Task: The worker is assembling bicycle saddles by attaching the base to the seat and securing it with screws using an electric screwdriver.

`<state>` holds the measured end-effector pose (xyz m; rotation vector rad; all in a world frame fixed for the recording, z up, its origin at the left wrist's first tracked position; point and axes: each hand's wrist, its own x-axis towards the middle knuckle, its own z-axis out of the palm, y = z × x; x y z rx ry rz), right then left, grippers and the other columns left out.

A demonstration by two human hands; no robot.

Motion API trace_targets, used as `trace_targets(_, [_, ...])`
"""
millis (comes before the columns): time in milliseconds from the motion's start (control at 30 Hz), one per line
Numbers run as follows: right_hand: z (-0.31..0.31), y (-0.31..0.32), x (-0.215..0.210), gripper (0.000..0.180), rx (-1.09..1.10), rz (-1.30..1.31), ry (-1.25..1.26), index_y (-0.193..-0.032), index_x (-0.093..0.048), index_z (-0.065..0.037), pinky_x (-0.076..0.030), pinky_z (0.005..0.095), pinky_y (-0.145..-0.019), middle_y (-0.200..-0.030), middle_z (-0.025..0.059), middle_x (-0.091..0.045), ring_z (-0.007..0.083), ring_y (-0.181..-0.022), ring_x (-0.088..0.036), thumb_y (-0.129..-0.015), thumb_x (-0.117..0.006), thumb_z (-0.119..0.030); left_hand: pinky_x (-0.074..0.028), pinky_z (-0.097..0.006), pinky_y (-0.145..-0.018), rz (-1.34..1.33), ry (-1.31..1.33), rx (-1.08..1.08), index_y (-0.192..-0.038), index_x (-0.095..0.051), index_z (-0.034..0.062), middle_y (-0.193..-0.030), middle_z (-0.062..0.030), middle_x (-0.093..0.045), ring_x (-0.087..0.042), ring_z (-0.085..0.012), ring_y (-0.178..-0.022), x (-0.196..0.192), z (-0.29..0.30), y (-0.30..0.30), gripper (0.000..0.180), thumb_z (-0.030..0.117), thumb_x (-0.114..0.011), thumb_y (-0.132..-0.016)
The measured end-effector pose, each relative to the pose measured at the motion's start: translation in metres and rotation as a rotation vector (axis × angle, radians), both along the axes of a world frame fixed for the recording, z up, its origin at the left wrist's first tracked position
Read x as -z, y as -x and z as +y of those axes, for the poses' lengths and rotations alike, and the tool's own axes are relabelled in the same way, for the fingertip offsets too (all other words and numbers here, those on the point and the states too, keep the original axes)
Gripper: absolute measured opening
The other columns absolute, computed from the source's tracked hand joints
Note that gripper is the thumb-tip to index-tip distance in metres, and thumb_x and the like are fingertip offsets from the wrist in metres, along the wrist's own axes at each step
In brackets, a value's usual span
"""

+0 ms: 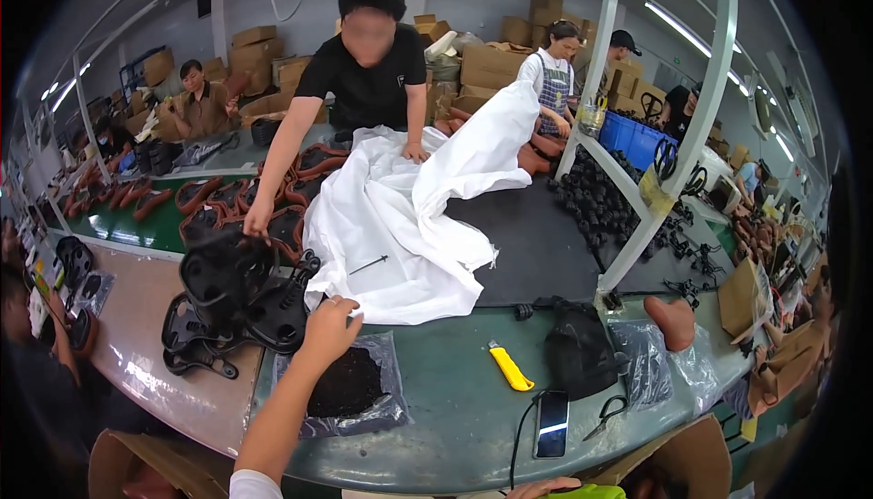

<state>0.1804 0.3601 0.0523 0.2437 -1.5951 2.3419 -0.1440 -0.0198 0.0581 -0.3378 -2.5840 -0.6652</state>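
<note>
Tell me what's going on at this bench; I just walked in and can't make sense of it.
The wearer's left hand reaches to the edge of a large white sheet spread over the green worktable, beside a stack of black saddle bases. The right hand barely shows at the lower edge. Across the table, a person in a black shirt holds the sheet and touches the stack. A yellow utility knife and phone lie nearby.
</note>
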Motion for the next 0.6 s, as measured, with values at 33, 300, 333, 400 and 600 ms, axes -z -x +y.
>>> trace_targets(33, [0.0, -0.001, -0.002, 0.053, 0.039, -0.007, -0.005, -0.134, -0.048, -0.016, -0.054, 0.0407, -0.074, -0.092, 0.012, -0.066, 0.0243, -0.075, -0.062, -0.094, -0.081, -0.008, -0.056, -0.046, -0.085, -0.001, -0.046, -0.038, -0.108, -0.073, 0.0018, -0.102, -0.0173, -0.071, -0.069, -0.0374, -0.096, -0.001, -0.005, 0.006, 0.024, 0.018, -0.076, -0.09])
trace_targets(300, [0.006, 0.002, 0.006, 0.05, 0.084, -0.103, 0.114, -0.13, -0.053, -0.013, -0.056, 0.0447, -0.08, -0.096, 0.0145, -0.068, 0.0271, -0.081, -0.066, -0.091, -0.08, 0.002, -0.055, -0.042, -0.076, 0.407, -0.173, -0.185, -0.108, -0.072, -0.0017, -0.096, -0.0184, -0.069, -0.069, -0.0338, -0.084, -0.021, -0.093, 0.096, 0.016, 0.003, -0.067, -0.094])
trace_targets(333, [0.004, 0.006, -0.01, 0.042, 0.099, -0.159, 0.106, -0.122, -0.06, -0.011, -0.056, 0.0437, -0.081, -0.095, 0.0122, -0.07, 0.0257, -0.083, -0.067, -0.088, -0.082, -0.002, -0.055, -0.041, -0.078, 0.421, -0.21, -0.212, -0.107, -0.072, -0.0023, -0.099, -0.0185, -0.071, -0.071, -0.033, -0.087, -0.027, -0.1, 0.109, 0.015, 0.003, -0.065, -0.095])
trace_targets(400, [-0.001, 0.012, -0.022, 0.034, 0.12, -0.21, 0.086, -0.114, -0.067, -0.01, -0.056, 0.0426, -0.082, -0.093, 0.0099, -0.072, 0.0243, -0.085, -0.068, -0.085, -0.085, -0.005, -0.055, -0.044, -0.092, 0.176, -0.381, -0.34, -0.114, -0.071, -0.003, -0.111, -0.0233, -0.073, -0.071, -0.0385, -0.104, -0.032, -0.124, 0.137, 0.023, 0.006, -0.065, -0.094])
trace_targets(600, [-0.011, 0.037, -0.033, 0.016, 0.152, -0.351, 0.802, -0.086, -0.072, -0.011, -0.058, 0.0339, -0.08, -0.089, 0.0031, -0.076, 0.0173, -0.086, -0.071, -0.08, -0.087, -0.008, -0.051, -0.045, -0.109, -0.523, -0.912, -0.639, -0.163, -0.028, -0.003, -0.145, -0.0337, -0.06, -0.064, -0.045, -0.128, 0.023, -0.177, 0.262, 0.093, 0.019, -0.077, -0.087])
